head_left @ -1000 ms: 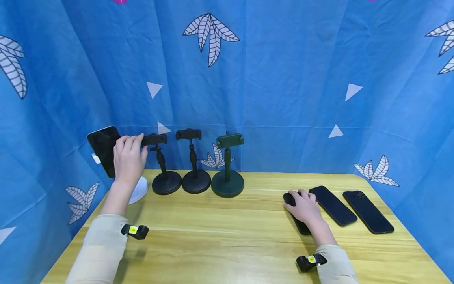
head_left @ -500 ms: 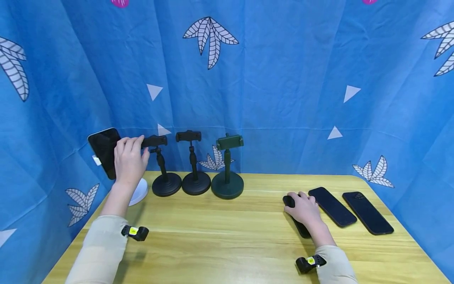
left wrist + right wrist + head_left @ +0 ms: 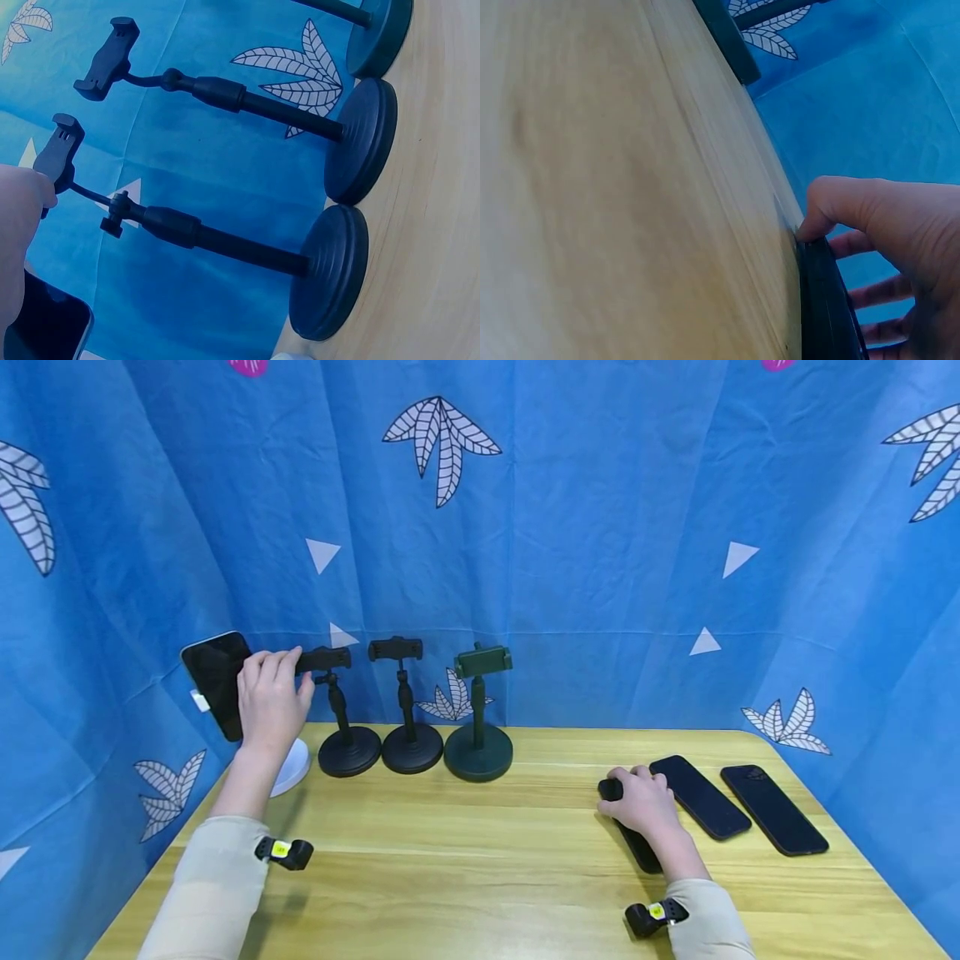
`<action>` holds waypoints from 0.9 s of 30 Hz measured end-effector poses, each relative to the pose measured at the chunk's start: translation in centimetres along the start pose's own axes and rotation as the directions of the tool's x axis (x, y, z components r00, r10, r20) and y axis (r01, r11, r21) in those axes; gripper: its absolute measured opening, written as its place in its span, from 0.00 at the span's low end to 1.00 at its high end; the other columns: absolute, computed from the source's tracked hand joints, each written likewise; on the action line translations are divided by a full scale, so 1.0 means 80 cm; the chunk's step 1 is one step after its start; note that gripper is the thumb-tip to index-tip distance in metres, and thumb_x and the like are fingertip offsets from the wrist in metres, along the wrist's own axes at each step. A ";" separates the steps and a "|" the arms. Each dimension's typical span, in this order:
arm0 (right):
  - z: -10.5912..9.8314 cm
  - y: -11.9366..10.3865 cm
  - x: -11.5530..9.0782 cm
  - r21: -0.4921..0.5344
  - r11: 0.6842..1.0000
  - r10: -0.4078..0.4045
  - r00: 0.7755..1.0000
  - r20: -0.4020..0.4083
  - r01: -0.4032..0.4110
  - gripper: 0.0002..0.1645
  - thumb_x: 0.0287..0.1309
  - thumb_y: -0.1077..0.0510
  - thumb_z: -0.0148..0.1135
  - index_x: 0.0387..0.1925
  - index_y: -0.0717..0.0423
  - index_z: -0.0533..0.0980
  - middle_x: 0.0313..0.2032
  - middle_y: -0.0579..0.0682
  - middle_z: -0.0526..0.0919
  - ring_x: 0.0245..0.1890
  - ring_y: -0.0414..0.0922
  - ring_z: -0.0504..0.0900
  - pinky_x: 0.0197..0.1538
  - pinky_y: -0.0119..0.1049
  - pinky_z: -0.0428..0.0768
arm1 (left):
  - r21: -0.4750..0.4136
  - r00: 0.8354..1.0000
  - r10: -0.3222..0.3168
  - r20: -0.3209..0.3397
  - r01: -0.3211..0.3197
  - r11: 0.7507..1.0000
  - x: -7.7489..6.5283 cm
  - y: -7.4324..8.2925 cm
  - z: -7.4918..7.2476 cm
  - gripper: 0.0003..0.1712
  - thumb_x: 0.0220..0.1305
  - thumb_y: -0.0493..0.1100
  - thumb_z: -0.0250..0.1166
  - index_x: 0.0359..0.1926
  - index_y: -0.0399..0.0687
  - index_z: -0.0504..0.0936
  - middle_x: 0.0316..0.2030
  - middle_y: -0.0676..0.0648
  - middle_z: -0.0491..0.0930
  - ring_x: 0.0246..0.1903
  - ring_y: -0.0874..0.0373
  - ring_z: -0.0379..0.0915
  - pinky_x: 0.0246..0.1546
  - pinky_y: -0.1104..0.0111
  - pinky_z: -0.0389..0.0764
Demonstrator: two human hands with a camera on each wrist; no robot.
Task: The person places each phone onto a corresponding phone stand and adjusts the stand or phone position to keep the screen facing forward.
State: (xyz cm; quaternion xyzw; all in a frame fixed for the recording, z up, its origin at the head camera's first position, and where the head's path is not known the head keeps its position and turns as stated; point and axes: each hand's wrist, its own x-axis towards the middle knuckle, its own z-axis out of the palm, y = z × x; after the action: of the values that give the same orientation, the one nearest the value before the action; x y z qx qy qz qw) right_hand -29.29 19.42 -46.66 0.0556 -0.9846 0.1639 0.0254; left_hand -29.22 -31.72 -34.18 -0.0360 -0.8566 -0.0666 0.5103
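Observation:
My left hand (image 3: pixel 272 703) grips the left end of the clamp on the leftmost black phone stand (image 3: pixel 337 703). In the left wrist view the fingertips lie over the lower end of that stand's clamp (image 3: pixel 60 154). Just behind this hand a smartphone (image 3: pixel 213 681) is held up at a tilt above a white round base (image 3: pixel 294 767); the hand hides part of it. At the right, my right hand (image 3: pixel 641 800) pinches a black smartphone (image 3: pixel 639 847) by its long edges. In the right wrist view, the thumb is at one edge of this phone (image 3: pixel 826 307), the fingers at the other.
Beside the leftmost stand are another black phone stand (image 3: pixel 412 748) and a dark green one (image 3: pixel 480 753), both with bare clamps. Two more dark smartphones lie on the wooden table at the right, one nearer (image 3: pixel 701 797) and one farther right (image 3: pixel 774 810). A blue curtain (image 3: pixel 600 568) hangs behind.
The phone under my right hand has shifted slightly toward the table's near side. My left hand stays at the clamp. The head view has shifted a little.

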 end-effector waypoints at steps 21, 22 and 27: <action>-0.011 -0.006 0.001 -0.021 0.999 -0.044 0.990 -0.137 0.041 0.35 0.48 0.46 0.68 0.59 0.52 0.74 0.60 0.68 0.68 0.55 0.70 0.64 0.45 0.61 0.65 | -0.005 1.000 0.004 -0.011 -0.004 1.000 -0.001 -0.001 0.000 0.24 0.57 0.35 0.70 0.54 0.31 0.79 0.48 0.32 0.81 0.49 0.38 0.67 0.53 0.46 0.69; -0.012 -0.007 0.001 -0.021 0.999 -0.043 0.989 -0.141 0.040 0.35 0.48 0.46 0.68 0.60 0.52 0.74 0.60 0.68 0.68 0.55 0.70 0.64 0.45 0.61 0.65 | -0.005 1.000 0.004 -0.011 -0.004 1.000 -0.001 0.000 0.000 0.24 0.57 0.35 0.70 0.54 0.31 0.79 0.48 0.32 0.81 0.49 0.38 0.67 0.53 0.46 0.69; -0.018 -0.010 0.000 -0.011 0.999 -0.039 0.987 -0.154 0.038 0.36 0.48 0.45 0.68 0.59 0.52 0.74 0.60 0.68 0.66 0.55 0.70 0.63 0.45 0.60 0.65 | -0.007 1.000 -0.004 -0.006 0.004 1.000 -0.001 0.001 0.000 0.23 0.59 0.36 0.69 0.55 0.32 0.79 0.48 0.32 0.81 0.50 0.38 0.67 0.54 0.46 0.69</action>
State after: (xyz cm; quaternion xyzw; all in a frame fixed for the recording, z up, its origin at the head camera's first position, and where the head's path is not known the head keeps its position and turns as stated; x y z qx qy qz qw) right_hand -29.12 19.13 -45.01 0.0619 -0.9790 0.1632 0.1049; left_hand -29.16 -31.67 -34.21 -0.0357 -0.8550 -0.0710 0.5125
